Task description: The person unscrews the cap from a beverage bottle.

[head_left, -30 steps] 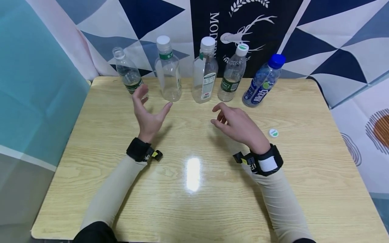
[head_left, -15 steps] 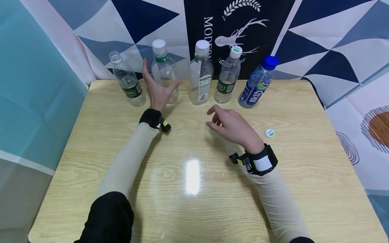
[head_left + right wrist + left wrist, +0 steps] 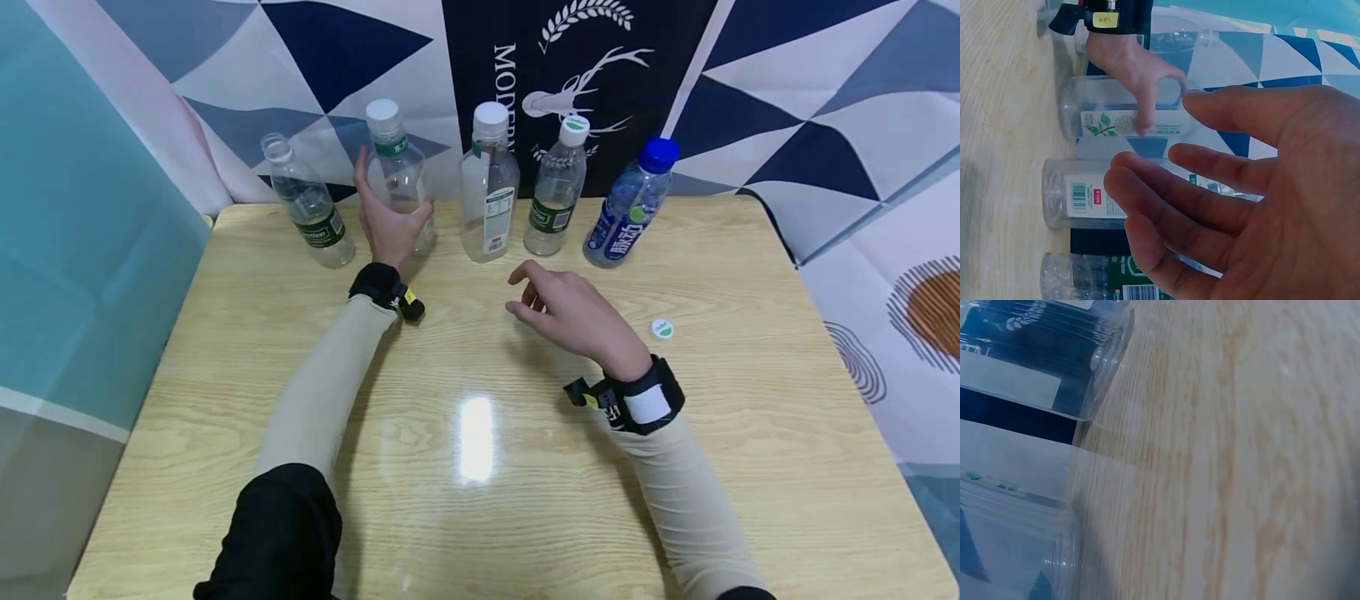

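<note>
Spanning a white-capped clear plastic bottle point(image 3: 407, 179), second from left in the head view, the left hand point(image 3: 390, 227) curls thumb and fingers round it, arm outstretched. Left wrist: two transparent bottle bases point(image 3: 1069, 369). Right wrist: the right hand point(image 3: 1247, 200), loosely bent fingers apart.

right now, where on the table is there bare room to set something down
Bare: the table between left sleeve and right sleeve, left of the left sleeve, and right of the loose cap. Crowded: along the back, where five bottles stand in a row, the left hand around the second from left.
</note>
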The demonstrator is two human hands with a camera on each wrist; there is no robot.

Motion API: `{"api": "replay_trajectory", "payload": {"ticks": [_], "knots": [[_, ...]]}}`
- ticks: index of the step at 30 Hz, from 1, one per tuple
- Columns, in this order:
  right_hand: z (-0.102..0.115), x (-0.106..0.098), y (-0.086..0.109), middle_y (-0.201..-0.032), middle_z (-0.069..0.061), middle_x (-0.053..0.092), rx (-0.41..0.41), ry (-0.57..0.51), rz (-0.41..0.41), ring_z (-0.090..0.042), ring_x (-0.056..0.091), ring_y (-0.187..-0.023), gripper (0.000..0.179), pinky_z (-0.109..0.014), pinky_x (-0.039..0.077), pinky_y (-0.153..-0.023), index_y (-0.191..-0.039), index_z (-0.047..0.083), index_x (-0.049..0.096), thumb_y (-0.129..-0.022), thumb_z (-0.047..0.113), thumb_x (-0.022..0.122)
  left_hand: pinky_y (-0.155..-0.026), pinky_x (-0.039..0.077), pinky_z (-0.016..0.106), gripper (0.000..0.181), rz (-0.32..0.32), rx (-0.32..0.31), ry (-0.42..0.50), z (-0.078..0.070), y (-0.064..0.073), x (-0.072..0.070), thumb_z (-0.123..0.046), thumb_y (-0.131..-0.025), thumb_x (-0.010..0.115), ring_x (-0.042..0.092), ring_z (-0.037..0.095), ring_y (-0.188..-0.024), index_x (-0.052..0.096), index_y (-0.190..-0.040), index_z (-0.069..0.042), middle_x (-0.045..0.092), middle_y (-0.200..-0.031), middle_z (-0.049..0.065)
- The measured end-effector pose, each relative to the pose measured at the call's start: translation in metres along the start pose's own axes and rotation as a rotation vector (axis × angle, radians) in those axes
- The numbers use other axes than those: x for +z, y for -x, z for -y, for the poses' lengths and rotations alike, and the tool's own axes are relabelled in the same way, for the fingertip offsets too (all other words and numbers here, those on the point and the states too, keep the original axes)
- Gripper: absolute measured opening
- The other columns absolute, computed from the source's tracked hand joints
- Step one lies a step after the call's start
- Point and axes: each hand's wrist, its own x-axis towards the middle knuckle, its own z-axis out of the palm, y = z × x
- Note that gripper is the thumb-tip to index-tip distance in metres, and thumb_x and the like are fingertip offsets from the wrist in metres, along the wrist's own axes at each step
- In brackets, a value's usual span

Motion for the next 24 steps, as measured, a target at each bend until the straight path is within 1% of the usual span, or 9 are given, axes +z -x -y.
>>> {"api": "replay_trajectory", "payload": {"ticks": [3,7,12,16,19,22,24], "knots": [[0.000,0.001,-0.001,-0.084,0.007,0.061,0.005,0.001,0.006,-0.010,0.055,-0.069,0.033,-0.027,0.044,-0.060,-0.120,0.016,0.053,-0.093,0.034,0.057,-0.105,0.022,0.031,0.103,0.001,-0.009,0.007,0.004,0.000,-0.001,-0.031,-0.065,0.080,0.034,0.010,-0.129,0.022,-0.149,-0.016,0.034,-0.146,-0.006],[0.000,0.002,-0.001,-0.084,0.006,0.061,0.013,0.003,0.017,-0.010,0.055,-0.069,0.034,-0.027,0.044,-0.060,-0.120,0.016,0.053,-0.093,0.035,0.057,-0.102,0.025,0.031,0.098,-0.001,-0.013,0.022,0.004,-0.001,-0.001,-0.032,-0.065,0.079,0.038,0.009,-0.125,0.027,-0.147,-0.018,0.039,-0.142,-0.007],[0.001,0.002,-0.002,-0.084,0.006,0.061,0.017,0.003,0.018,-0.011,0.054,-0.068,0.033,-0.028,0.044,-0.060,-0.120,0.016,0.053,-0.093,0.035,0.058,-0.099,0.028,0.030,0.097,0.017,-0.023,0.033,0.003,-0.002,-0.004,-0.030,-0.065,0.080,0.040,0.006,-0.121,0.029,-0.146,-0.019,0.041,-0.140,-0.008],[0.000,0.001,-0.003,-0.084,0.006,0.061,0.013,0.001,0.018,-0.011,0.054,-0.069,0.033,-0.028,0.044,-0.060,-0.120,0.016,0.053,-0.093,0.035,0.057,-0.098,0.030,0.031,0.097,0.030,-0.031,0.041,0.002,-0.003,-0.009,-0.029,-0.064,0.080,0.041,0.007,-0.120,0.029,-0.145,-0.020,0.042,-0.139,-0.007],[-0.001,0.000,-0.003,-0.085,0.006,0.061,0.022,0.003,0.011,-0.010,0.055,-0.069,0.033,-0.028,0.044,-0.060,-0.120,0.017,0.052,-0.093,0.035,0.057,-0.098,0.031,0.033,0.096,0.041,-0.009,0.035,-0.001,-0.002,-0.016,-0.030,-0.064,0.080,0.040,0.007,-0.121,0.030,-0.145,-0.019,0.041,-0.139,-0.007],[-0.002,-0.001,-0.002,-0.085,0.006,0.061,0.034,0.000,0.007,-0.010,0.055,-0.069,0.033,-0.028,0.044,-0.060,-0.120,0.017,0.052,-0.093,0.035,0.057,-0.098,0.033,0.033,0.095,0.065,0.042,0.030,-0.007,0.001,-0.024,-0.031,-0.065,0.079,0.040,0.007,-0.123,0.030,-0.145,-0.017,0.040,-0.141,-0.006],[-0.002,-0.001,-0.001,-0.085,0.006,0.061,0.036,-0.002,0.007,-0.010,0.056,-0.070,0.033,-0.029,0.044,-0.060,-0.120,0.017,0.052,-0.093,0.035,0.057,-0.099,0.032,0.034,0.095,0.077,0.078,0.007,-0.013,0.005,-0.030,-0.032,-0.064,0.079,0.040,0.007,-0.123,0.031,-0.145,-0.015,0.040,-0.141,-0.006]]}}
